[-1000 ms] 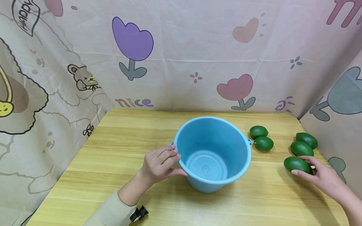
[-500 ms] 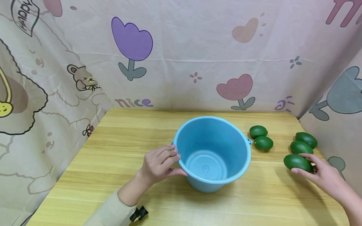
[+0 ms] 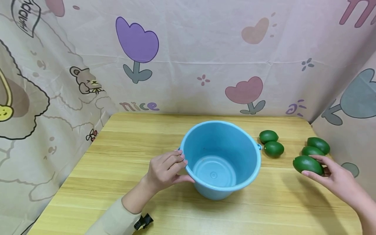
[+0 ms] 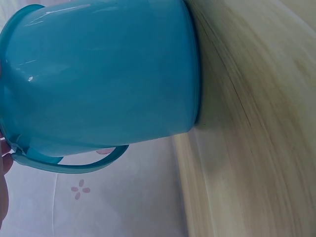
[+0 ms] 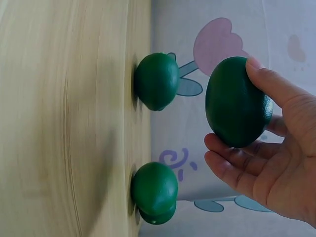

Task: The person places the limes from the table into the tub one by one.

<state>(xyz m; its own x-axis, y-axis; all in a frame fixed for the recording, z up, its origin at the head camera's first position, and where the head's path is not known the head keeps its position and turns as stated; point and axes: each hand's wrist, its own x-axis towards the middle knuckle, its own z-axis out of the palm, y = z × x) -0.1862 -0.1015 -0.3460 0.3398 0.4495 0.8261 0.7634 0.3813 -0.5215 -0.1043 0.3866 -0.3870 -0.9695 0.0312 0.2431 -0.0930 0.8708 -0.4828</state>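
Note:
A light-blue plastic bucket (image 3: 217, 192) stands upright near the middle of the wooden table, and its inside shows no contents. My left hand (image 3: 165, 169) grips the bucket's left rim, thumb on the near side and fingers over the edge. In the left wrist view the bucket's wall (image 4: 103, 79) and its hanging handle (image 4: 74, 168) fill much of the picture. To the right, my right hand (image 3: 337, 179) holds a smooth dark-green lime (image 3: 307, 164) between thumb and fingers. The right wrist view shows this lime (image 5: 237, 101) lifted off the table.
Two limes (image 3: 274, 149) lie just right of the bucket. Another two limes (image 3: 318, 145) rest by the table's right edge, behind the held one. A patterned cloth (image 3: 188, 58) hangs behind the table (image 3: 141, 130). A small black device (image 3: 144, 222) sits at the left sleeve.
The right hand has raised the lime off the table and shifted it slightly leftward, partly covering one lime behind it. The left hand and bucket have stayed in place.

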